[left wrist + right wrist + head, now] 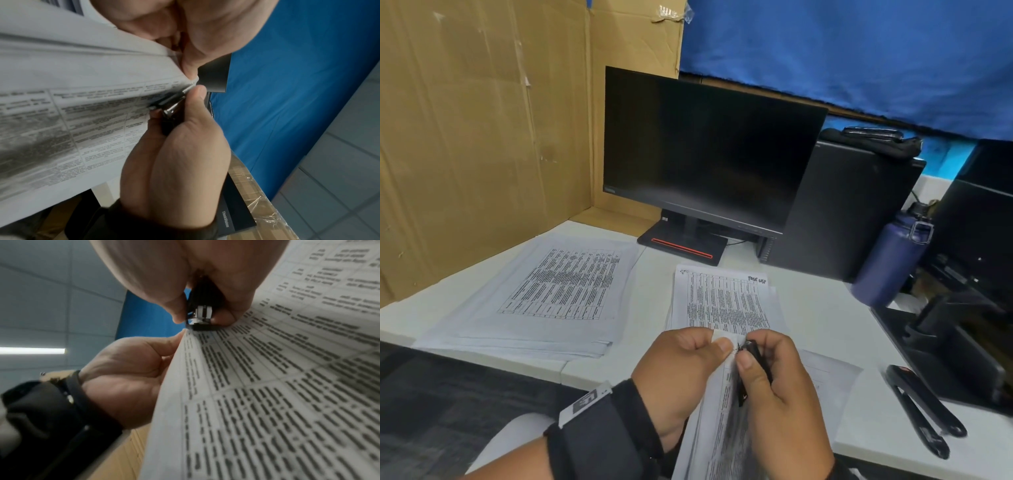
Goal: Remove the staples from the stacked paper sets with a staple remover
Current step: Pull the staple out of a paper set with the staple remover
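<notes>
A printed paper set (pixel 719 421) is lifted off the desk in front of me. My left hand (pixel 681 370) pinches its top corner (pixel 722 337) between thumb and fingers. My right hand (pixel 777 387) grips a black staple remover (pixel 755 359), its metal tip (pixel 200 316) pressed against that corner right beside my left thumb. In the left wrist view the remover (pixel 172 105) sits between my right thumb and fingers at the paper's edge (pixel 144 91). A second paper set (pixel 722 301) lies flat on the desk behind my hands. A larger stack of papers (pixel 551 291) lies at the left.
A dark monitor (pixel 705 154) stands behind the papers, a black computer tower (pixel 852 212) to its right. A blue water bottle (pixel 890 260) stands at the right. A black stapler (pixel 921 407) lies near the desk's right front edge. Cardboard walls (pixel 482 137) close the left side.
</notes>
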The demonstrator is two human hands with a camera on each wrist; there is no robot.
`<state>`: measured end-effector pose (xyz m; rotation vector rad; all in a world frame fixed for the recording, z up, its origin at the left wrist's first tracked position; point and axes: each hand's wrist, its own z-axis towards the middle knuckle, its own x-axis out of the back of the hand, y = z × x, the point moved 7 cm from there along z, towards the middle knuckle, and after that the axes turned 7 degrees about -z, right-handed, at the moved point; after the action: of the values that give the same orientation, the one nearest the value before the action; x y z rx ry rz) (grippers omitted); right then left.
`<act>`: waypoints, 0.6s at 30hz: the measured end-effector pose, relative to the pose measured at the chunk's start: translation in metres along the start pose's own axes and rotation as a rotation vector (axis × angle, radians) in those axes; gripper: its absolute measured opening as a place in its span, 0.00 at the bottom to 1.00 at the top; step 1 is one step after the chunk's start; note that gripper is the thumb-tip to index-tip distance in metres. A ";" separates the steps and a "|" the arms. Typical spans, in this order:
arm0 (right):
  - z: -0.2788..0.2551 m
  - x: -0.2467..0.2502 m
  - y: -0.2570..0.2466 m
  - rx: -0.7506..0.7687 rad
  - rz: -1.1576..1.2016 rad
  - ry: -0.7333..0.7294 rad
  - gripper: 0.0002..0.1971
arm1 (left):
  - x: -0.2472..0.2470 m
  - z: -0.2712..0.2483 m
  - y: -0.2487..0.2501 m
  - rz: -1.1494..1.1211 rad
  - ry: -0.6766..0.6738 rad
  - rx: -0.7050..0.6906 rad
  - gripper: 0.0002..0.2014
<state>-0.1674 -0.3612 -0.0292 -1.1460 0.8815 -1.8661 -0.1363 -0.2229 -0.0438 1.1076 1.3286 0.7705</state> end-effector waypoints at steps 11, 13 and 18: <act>0.002 0.002 -0.001 0.053 -0.089 -0.038 0.06 | 0.005 0.009 -0.010 -0.064 0.010 0.128 0.10; 0.004 0.005 -0.002 0.034 -0.069 -0.032 0.09 | 0.009 0.012 -0.013 -0.082 0.022 0.177 0.10; 0.029 0.045 0.012 -0.068 -0.007 0.068 0.10 | 0.031 0.020 -0.020 -0.085 0.101 0.282 0.10</act>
<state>-0.1520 -0.4107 -0.0109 -1.1337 0.9873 -1.9034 -0.1157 -0.2041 -0.0753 1.2360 1.5948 0.5944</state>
